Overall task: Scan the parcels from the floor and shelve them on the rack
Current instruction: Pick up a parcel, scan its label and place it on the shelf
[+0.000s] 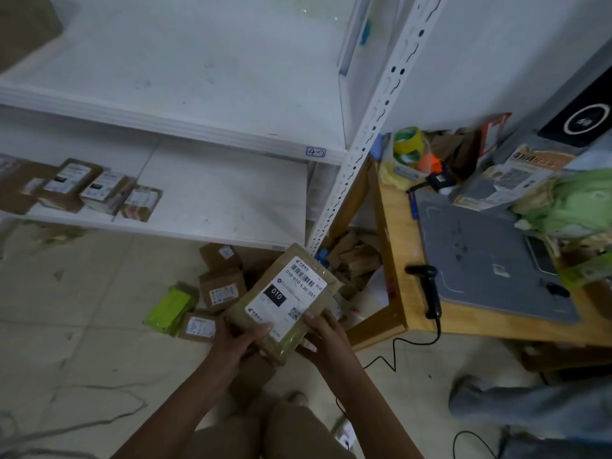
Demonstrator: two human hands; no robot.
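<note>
Parcel (287,298), flat tan mailer with white label facing up, is gripped at its near end by both hands above the floor pile: left hand (235,341) clamps the near-left corner, thumb on the label, right hand (323,336) clamps the near-right edge. More boxes (220,286) lie on the floor below by the rack's (359,150) front-right post; four parcels (99,188) sit at the lower shelf's left end. Scanner (429,289) lies at the wooden table's (395,223) near-left edge.

A flat tan parcel (286,298) with a white barcode label marked 010 tilts toward one o'clock above brown boxes (221,286) on the floor, more parcels (99,190) lining the white rack (212,207) at ten o'clock.
</note>
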